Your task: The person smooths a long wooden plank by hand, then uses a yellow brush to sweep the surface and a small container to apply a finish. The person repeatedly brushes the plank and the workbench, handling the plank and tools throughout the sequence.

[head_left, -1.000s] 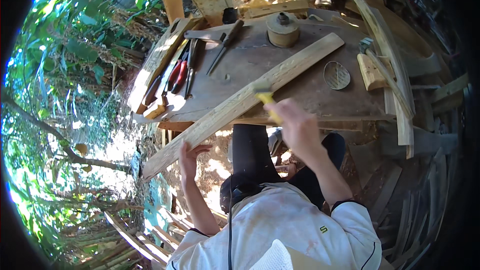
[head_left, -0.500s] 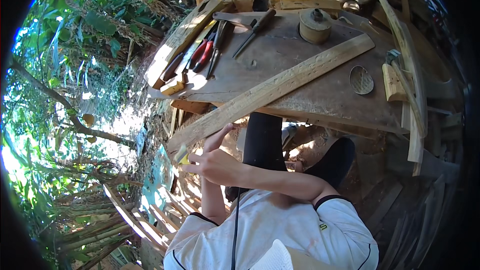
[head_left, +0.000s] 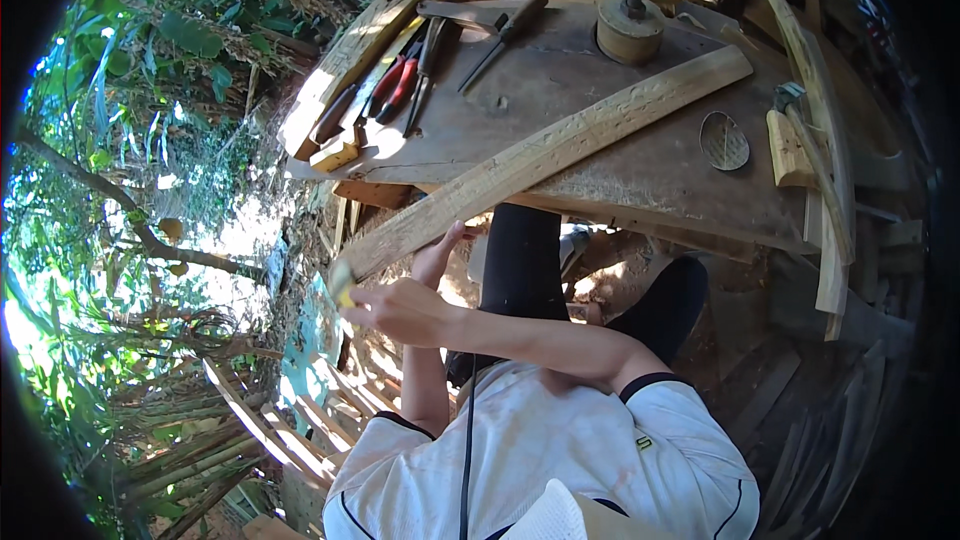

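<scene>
Yellow tool [head_left: 343,287], blurred, gripped in right hand [head_left: 408,312] at near end of plank [head_left: 540,165]. Left hand [head_left: 434,258] at plank's near-side edge, partly hidden; from where I stand, cannot tell whether it grips. Plank lies slantwise on table [head_left: 650,168], near end overhanging. Disc [head_left: 724,141] on plank's near side. Beyond plank: pliers [head_left: 404,87], pot [head_left: 629,36].

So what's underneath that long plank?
The long plank lies across the brown workbench, its left end jutting past the edge. The left hand is at that part's near edge. Whether it reaches under is unclear; the bench top directly beneath is covered.
</scene>
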`<state>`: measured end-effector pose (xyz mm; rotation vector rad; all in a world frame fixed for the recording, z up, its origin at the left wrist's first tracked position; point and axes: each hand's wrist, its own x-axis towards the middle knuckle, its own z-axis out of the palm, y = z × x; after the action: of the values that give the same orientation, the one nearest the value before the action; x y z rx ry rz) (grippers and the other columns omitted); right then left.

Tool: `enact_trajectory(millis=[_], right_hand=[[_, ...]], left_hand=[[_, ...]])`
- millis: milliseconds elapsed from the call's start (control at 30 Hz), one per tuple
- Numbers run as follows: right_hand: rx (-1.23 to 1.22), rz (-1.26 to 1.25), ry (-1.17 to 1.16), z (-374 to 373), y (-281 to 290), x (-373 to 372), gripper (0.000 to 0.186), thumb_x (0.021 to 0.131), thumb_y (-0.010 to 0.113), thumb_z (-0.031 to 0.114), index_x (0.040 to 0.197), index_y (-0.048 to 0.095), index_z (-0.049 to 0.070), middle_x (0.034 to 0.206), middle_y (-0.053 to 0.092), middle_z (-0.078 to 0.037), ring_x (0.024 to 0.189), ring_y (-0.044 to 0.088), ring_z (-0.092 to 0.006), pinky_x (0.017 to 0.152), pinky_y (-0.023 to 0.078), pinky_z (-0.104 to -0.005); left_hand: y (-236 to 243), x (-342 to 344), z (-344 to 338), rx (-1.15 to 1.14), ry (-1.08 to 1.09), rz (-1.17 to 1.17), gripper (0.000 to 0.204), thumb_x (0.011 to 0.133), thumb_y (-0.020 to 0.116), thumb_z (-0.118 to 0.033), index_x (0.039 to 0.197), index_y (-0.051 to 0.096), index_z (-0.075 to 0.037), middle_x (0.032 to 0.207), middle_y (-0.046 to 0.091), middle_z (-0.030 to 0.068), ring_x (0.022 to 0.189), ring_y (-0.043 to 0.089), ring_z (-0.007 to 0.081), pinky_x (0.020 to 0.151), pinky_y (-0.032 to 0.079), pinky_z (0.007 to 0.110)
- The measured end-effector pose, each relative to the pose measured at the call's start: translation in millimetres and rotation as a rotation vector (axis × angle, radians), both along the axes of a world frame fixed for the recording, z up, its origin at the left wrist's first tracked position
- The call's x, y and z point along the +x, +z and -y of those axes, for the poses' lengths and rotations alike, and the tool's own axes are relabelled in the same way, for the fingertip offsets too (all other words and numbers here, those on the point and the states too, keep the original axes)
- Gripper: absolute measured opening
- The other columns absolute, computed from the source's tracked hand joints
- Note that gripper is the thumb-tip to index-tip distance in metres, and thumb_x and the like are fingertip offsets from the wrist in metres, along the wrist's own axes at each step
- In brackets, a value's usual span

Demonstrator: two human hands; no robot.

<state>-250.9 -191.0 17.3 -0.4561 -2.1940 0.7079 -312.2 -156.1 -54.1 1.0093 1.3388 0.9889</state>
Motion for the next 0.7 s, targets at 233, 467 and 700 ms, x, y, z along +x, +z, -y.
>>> enact_trajectory(millis=[233,467,700], right_hand=[[-0.064,-0.155,-0.297,-39,16,92,0.025,0.090,0.067,0.008,0.115,0.069,0.007,0.101,0.069,-0.008,0.071,0.070,-0.0226,0.062,0.057,-0.0353],[-0.550,-0.247,-0.737,-79,34,280,0.031,0.109,0.052,0.028,0.116,0.067,0.002,0.077,0.067,-0.005,0.065,0.067,-0.0113,0.058,0.053,-0.0280],[-0.065,-0.111,-1.269,-97,42,334,0.025,0.105,0.059,0.026,0.122,0.068,0.009,0.086,0.070,-0.011,0.065,0.067,-0.0241,0.060,0.052,-0.0352]], left_hand=[[10,6,9,-0.009,0.077,-0.062,0.035,0.096,0.075,-0.025,0.118,0.069,0.002,0.112,0.074,0.0126,0.106,0.068,0.0199,0.097,0.053,0.034],[-18,-28,8,-0.074,-0.074,-0.017,0.036,0.092,0.079,-0.020,0.121,0.069,-0.001,0.116,0.073,0.0091,0.110,0.066,0.0177,0.099,0.051,0.032],[-16,-19,1,0.006,-0.163,-0.077,0.049,0.091,0.078,-0.033,0.126,0.067,-0.001,0.125,0.071,0.0132,0.109,0.068,0.0243,0.099,0.051,0.039]])
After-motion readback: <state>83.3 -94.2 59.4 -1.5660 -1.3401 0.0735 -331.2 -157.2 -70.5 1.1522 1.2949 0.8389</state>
